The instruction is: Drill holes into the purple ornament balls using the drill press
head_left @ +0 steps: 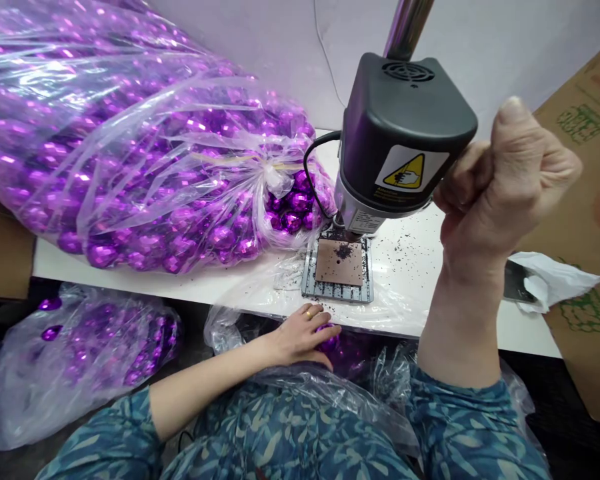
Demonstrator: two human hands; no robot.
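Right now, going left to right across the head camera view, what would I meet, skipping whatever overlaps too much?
Large bag of purple balls, left hand, black machine head, right hand, cardboard box.

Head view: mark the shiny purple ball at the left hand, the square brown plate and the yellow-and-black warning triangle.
Shiny purple ball (pixel 330 343), head view: visible side.
Square brown plate (pixel 334 269), head view: bare surface.
Yellow-and-black warning triangle (pixel 406 173), head view: middle.

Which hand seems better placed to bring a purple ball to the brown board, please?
The left hand, probably: it touches a purple ball, while the right hand is raised beside the machine.
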